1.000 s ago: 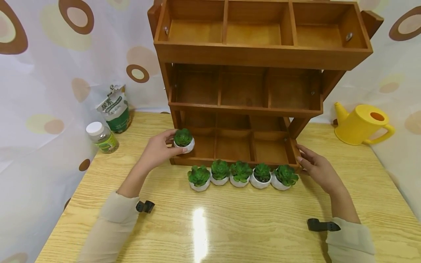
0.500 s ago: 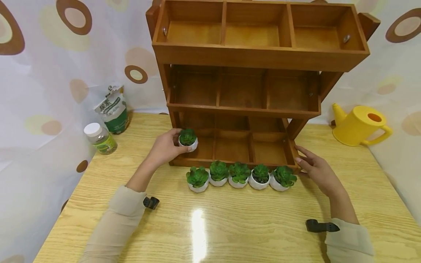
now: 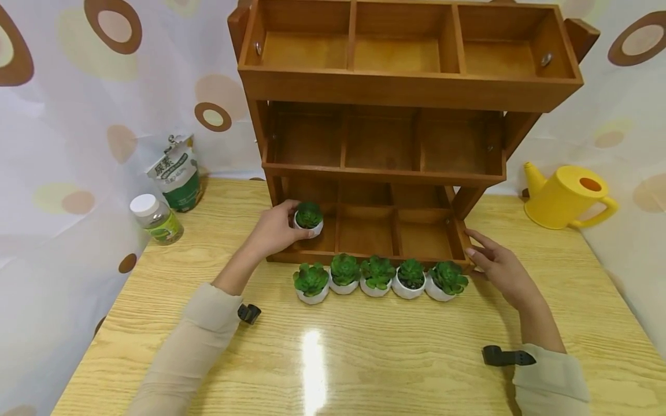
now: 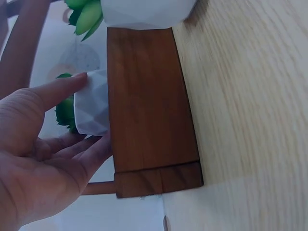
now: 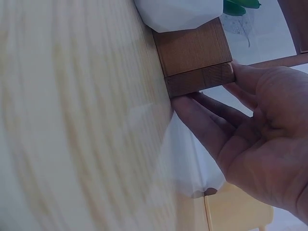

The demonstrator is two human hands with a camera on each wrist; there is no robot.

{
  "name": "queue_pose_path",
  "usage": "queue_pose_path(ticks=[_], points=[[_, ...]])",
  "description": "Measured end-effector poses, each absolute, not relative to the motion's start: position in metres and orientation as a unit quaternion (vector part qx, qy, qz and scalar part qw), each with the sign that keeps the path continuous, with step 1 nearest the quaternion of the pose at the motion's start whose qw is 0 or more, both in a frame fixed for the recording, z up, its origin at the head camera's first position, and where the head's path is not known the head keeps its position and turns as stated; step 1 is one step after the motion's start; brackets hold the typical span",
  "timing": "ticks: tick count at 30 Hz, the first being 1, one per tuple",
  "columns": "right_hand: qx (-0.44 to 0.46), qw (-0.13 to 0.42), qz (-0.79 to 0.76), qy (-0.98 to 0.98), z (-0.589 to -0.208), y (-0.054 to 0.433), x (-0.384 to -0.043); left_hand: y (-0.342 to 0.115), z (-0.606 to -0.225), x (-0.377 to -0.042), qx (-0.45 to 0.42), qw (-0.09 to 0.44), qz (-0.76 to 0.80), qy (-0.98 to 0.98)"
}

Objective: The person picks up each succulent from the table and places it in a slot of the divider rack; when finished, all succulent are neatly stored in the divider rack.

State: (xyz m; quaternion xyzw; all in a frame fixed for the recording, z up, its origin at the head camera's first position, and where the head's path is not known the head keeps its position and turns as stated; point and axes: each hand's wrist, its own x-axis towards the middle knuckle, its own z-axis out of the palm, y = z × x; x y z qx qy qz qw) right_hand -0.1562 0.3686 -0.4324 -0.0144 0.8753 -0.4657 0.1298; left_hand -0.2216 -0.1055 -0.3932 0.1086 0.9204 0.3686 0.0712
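Note:
My left hand (image 3: 277, 231) grips a small succulent in a white faceted pot (image 3: 314, 230), thumb on the near side and fingers behind. The pot is at the left compartment of the bottom tier of a brown wooden shelf (image 3: 411, 91). In the left wrist view, the front board (image 4: 147, 101) hides the base of this pot (image 4: 92, 108). My right hand (image 3: 503, 276) touches the right end of the bottom tier. In the right wrist view, its extended fingers (image 5: 204, 120) lie against the board's end (image 5: 199, 79), with the thumb close to the upper corner.
Several potted succulents (image 3: 376, 283) stand in a row before the shelf. At left are a white-capped jar (image 3: 158, 221) and a green-and-white pouch (image 3: 179, 179). A yellow watering can (image 3: 564, 199) stands at right on the wooden table (image 3: 406, 358).
My left hand has carried the potted succulent rightward, from the left end of the bottom tier further into its left compartment. My right hand stays at the shelf's right end.

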Motion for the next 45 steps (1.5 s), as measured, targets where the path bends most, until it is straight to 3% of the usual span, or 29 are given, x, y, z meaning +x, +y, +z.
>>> queue_pose_path(ticks=[17, 45], points=[[-0.005, 0.137, -0.469, 0.873, -0.433, 0.365, -0.159, -0.095, -0.410, -0.228, 0.109, 0.097, 0.340, 0.929], [-0.005, 0.136, -0.459, 0.878, -0.433, 0.367, -0.157, -0.094, -0.407, -0.222, 0.098, 0.078, 0.356, 0.926]])
